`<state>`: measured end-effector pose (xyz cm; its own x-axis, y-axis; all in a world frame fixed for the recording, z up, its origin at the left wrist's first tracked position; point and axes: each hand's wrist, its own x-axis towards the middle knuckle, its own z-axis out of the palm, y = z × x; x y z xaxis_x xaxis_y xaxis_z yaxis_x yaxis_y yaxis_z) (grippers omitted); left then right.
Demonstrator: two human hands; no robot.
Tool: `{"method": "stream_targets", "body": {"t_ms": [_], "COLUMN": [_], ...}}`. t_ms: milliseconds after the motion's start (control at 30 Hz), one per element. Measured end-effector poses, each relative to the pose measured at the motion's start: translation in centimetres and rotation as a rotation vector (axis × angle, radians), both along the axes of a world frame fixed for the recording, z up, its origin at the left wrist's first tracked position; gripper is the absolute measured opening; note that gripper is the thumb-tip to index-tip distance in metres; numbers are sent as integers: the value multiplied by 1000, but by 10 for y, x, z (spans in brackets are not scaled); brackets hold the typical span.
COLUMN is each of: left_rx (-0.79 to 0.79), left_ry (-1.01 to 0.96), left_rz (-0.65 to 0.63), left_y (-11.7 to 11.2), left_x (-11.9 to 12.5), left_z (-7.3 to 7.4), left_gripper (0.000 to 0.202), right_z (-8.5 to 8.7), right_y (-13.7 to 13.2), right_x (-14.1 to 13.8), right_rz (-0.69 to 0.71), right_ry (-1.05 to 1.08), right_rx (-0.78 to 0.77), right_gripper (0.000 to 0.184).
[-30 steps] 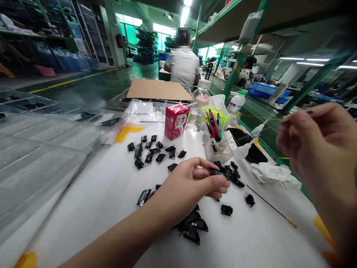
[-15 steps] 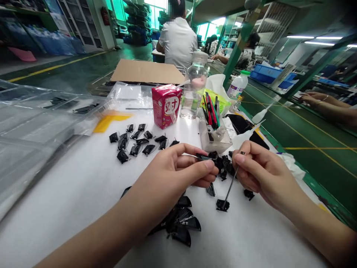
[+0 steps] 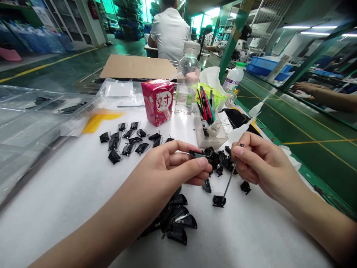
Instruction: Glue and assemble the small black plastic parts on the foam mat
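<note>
My left hand [image 3: 173,163] pinches a small black plastic part [image 3: 197,153] between thumb and fingers, just left of a heap of similar black parts [image 3: 216,160]. My right hand [image 3: 262,162] grips a thin dark rod [image 3: 231,173] whose lower end reaches down towards a black part [image 3: 219,201] on the white work surface [image 3: 83,193]. Several more black parts [image 3: 125,143] lie spread out beyond my left hand. Below that hand sits a pile of larger black pieces [image 3: 178,221], partly hidden by my wrist.
A transparent plastic tray [image 3: 33,123] lies at the left. Behind the parts stand a red carton [image 3: 157,102], a water bottle [image 3: 188,80] and a pen holder [image 3: 210,132]. Farther back are a cardboard sheet [image 3: 138,67], a seated person in white [image 3: 170,33] and another person's arm [image 3: 315,93].
My right hand has come in from the right and now sits beside the black heap with the rod. The view has tilted down and shifted. My left hand keeps its pinch.
</note>
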<state>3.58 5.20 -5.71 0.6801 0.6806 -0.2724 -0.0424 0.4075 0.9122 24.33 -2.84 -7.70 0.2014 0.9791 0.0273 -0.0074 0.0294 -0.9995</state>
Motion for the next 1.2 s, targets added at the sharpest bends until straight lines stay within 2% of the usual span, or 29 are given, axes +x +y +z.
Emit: {"method": "stream_targets", "body": {"t_ms": [467,700,833,1000,1100,1200], "left_rx": [14,11,51,103,107,79], "left_ry": [63,77,89,42,29,35], "left_rz": [8,9,27,28,15,4], "left_y": [0,-1,1,10,11,6], "left_x": [0,0,3,13,12,6], "left_z": [4,5,8,17,18,12], "left_gripper": [20,18,34,47,48,43], "right_z": [-1,5,11,33,47,50], "right_y": [0,0,1,8,17,34], "right_x": [1,4,9,14,14,16], "right_rz": [-4,-65,-174,-369,-405,-363], "right_ry": [-40,-55,-122,-342,-488,-632], "right_rx": [-27,26,130,424,526,516], "right_gripper": [33,34,28,20,20,22]}}
